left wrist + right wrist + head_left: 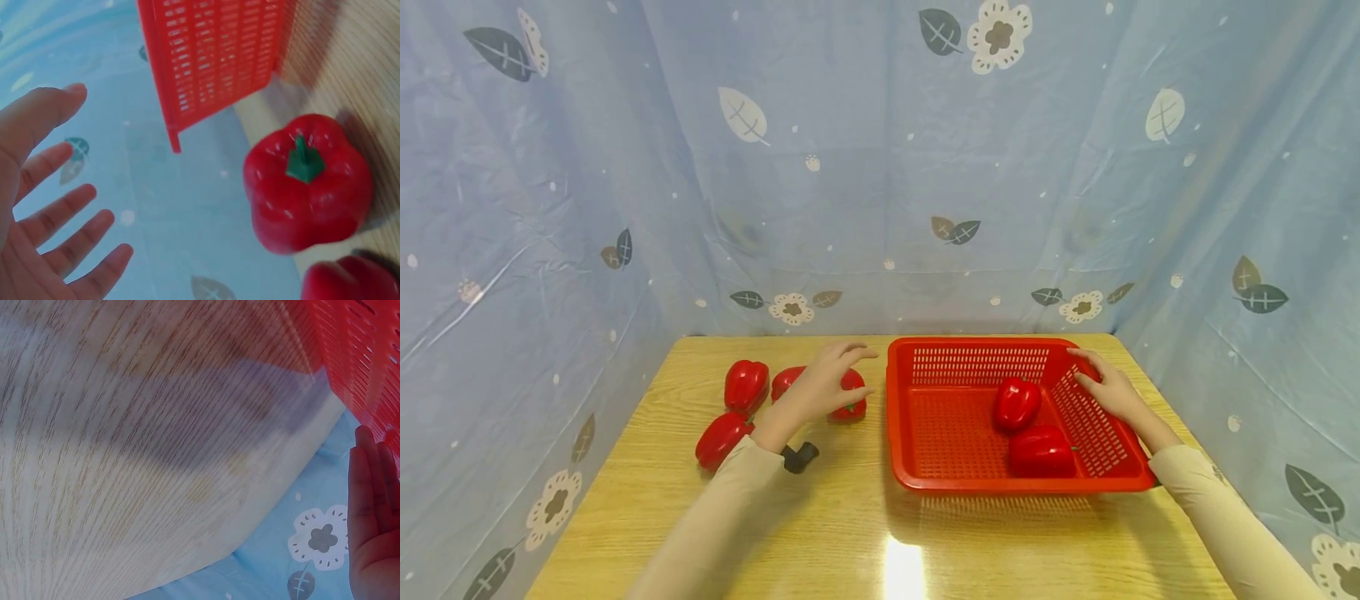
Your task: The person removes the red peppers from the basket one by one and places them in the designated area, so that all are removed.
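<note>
My left hand (823, 383) hovers over glossy red bell peppers on the table, its fingers spread and apart from the thumb. Nothing is in its grasp. Beneath and beside it lie a bell pepper (853, 398) and another bell pepper (786, 381), both partly covered by the hand. The left wrist view shows a bell pepper (306, 187) with a green stem, below the hand. At the right side of the red plastic basket (955, 483) is my right hand (1108, 390), its fingers nearly straight by the rim. Whether it touches the basket is unclear.
Inside the basket are a bell pepper (1017, 404) and a second bell pepper (1041, 452), towards the right. Farther left on the wooden table (842, 533) lie a bell pepper (747, 386) and a bell pepper (721, 442). A patterned blue curtain (850, 183) surrounds the table's back and sides.
</note>
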A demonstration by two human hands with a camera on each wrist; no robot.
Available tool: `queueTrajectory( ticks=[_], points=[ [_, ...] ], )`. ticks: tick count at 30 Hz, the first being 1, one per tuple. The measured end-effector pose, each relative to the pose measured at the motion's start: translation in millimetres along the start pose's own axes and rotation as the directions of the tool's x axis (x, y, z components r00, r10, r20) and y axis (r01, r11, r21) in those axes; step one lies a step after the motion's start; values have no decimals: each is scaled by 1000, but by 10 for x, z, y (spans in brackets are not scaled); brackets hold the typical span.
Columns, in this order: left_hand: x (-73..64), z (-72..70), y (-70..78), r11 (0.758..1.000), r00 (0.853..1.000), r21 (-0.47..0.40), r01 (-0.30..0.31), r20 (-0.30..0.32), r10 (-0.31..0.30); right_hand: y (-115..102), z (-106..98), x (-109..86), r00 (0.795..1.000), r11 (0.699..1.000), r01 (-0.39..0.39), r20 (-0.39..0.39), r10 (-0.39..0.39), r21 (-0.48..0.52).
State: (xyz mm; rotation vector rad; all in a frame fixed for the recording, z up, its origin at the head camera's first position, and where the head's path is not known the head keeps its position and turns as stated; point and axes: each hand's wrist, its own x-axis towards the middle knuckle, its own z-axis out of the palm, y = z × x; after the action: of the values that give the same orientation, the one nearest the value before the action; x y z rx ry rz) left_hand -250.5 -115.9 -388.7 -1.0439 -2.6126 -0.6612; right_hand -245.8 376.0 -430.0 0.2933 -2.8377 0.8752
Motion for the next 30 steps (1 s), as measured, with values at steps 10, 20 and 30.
queueTrajectory(
  ticks=[10,20,30],
  points=[
    [247,72,176,999,998,-37,-34,48,36,38,20,-1,1000,1000,-15,2,15,7],
    [444,117,313,997,995,-62,-41,92,47,8,2,8,1000,1000,-16,8,16,6],
    [619,192,422,995,987,-81,-62,145,73,28,8,12,1000,1000,-8,0,8,10]
  ],
)
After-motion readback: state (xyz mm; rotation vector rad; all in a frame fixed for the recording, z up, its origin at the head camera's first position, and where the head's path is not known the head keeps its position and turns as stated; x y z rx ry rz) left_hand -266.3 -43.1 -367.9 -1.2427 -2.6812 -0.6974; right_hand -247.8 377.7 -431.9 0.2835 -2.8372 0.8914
